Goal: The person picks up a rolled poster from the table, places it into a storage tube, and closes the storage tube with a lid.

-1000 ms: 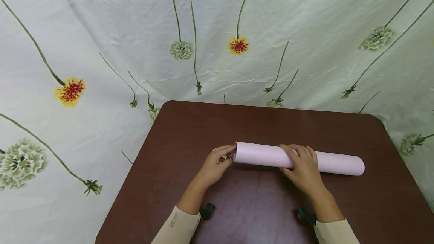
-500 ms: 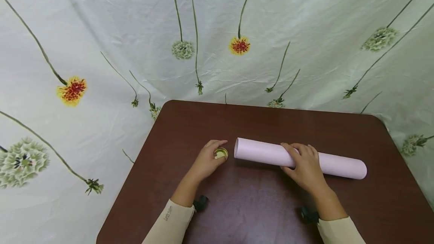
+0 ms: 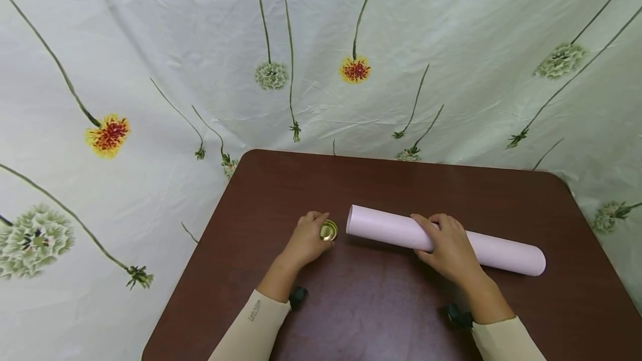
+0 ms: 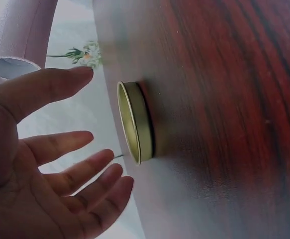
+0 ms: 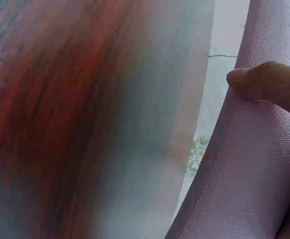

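A long pale pink tube [image 3: 388, 227] lies across the right part of the table, with its open end facing left. My right hand [image 3: 448, 252] grips it near the middle, and in the right wrist view the thumb lies along the tube's textured wall [image 5: 239, 174]. Just left of the open end, a shallow round gold lid [image 3: 329, 231] rests on the table with its hollow side up. Beside that lid is my left hand [image 3: 306, 243]; in the left wrist view its fingers are spread and relaxed, apart from the lid's rim [image 4: 142, 122].
The dark reddish-brown table [image 3: 391, 305] has rounded far corners. Behind it and along its left side hangs a pale cloth [image 3: 210, 43] printed with flowers. A small black device [image 3: 298, 297] sits at the left wrist, and another [image 3: 457, 316] at the right wrist.
My left hand has drawn back left from the tube's end and let go of the gold lid, which now lies on the table. The tube's right end has swung slightly nearer to me.
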The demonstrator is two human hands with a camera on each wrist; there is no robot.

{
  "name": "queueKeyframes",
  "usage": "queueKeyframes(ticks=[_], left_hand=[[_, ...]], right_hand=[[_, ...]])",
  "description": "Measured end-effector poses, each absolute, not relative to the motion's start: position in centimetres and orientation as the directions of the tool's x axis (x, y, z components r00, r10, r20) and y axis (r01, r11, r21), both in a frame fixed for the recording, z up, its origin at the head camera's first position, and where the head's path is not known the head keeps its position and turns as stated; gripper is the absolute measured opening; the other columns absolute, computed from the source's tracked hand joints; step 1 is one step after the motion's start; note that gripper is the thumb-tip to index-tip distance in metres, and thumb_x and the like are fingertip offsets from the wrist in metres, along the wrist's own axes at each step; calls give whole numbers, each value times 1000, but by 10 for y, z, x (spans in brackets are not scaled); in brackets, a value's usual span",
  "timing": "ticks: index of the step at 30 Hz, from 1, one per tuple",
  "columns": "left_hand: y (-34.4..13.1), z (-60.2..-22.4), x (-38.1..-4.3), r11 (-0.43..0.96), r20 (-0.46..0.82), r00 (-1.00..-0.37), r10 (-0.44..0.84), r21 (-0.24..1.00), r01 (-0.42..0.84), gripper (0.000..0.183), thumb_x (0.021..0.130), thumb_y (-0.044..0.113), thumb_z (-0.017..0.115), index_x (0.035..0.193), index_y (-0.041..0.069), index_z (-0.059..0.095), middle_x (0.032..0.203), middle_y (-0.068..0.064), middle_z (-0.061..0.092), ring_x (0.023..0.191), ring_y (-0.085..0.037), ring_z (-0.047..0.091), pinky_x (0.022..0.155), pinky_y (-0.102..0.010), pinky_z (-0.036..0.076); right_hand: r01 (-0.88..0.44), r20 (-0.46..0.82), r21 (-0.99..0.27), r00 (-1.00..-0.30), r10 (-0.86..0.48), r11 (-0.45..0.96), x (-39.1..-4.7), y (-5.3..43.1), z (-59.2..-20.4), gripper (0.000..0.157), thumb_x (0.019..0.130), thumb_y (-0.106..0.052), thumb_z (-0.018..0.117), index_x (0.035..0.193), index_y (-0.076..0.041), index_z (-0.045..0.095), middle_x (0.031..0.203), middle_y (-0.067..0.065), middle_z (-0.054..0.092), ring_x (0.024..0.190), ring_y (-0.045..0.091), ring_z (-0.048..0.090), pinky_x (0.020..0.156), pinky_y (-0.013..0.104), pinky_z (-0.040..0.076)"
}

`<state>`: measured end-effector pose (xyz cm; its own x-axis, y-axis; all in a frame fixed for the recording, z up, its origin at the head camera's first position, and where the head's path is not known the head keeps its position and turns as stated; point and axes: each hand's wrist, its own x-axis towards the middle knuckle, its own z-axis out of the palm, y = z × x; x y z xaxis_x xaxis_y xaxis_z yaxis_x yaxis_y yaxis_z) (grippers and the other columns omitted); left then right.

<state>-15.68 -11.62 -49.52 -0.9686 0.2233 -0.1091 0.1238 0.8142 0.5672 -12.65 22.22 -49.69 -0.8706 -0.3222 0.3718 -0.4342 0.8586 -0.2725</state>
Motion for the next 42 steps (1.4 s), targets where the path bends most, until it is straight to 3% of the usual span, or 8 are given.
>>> queueKeyframes(ticks=[4, 10, 23, 32, 42], left_hand=[[-116, -496, -158, 833, -130, -968, 215, 542, 112, 75, 82, 20, 82, 148, 4, 50, 143, -18, 51, 133, -39, 46, 105, -52, 46], [-115, -498, -159, 861, -139, -963, 231, 491, 135, 75, 80, 19, 83, 146, 3, 51, 142, -18, 52, 131, -40, 48, 104, -53, 46], [-110, -507, -163, 903, -111, -961, 255, 383, 195, 68, 79, 19, 84, 141, 10, 59, 137, -17, 56, 124, -38, 52, 97, -53, 49], [-111, -514, -165, 901, -63, -965, 255, 377, 214, 62, 76, 16, 84, 135, 11, 64, 125, -15, 60, 111, -36, 55, 89, -49, 52], [-117, -508, -165, 842, -67, -971, 228, 515, 162, 58, 77, 18, 81, 132, 12, 64, 117, -16, 57, 105, -33, 53, 85, -46, 52]], right_hand=[[-433, 356, -271, -875, -328, 860, -128, 222, -496, 85, 64, -21, 93, 140, -17, 55, 109, 19, 59, 99, 39, 58, 92, 59, 45], [-446, 352, -241, -868, -351, 862, -131, 223, -494, 90, 63, -24, 93, 143, -16, 53, 106, 17, 58, 96, 35, 57, 90, 58, 45], [-487, 364, -223, -845, -391, 845, -130, 226, -495, 73, 62, -29, 92, 126, -13, 61, 101, 14, 55, 96, 37, 57, 96, 60, 40], [-501, 355, -219, -840, -410, 837, -131, 225, -498, 74, 63, -30, 93, 128, -15, 62, 113, 16, 56, 99, 35, 58, 87, 54, 45], [-495, 320, -229, -851, -416, 838, -131, 228, -498, 79, 65, -30, 93, 133, -13, 58, 142, 20, 51, 114, 45, 62, 94, 62, 46]])
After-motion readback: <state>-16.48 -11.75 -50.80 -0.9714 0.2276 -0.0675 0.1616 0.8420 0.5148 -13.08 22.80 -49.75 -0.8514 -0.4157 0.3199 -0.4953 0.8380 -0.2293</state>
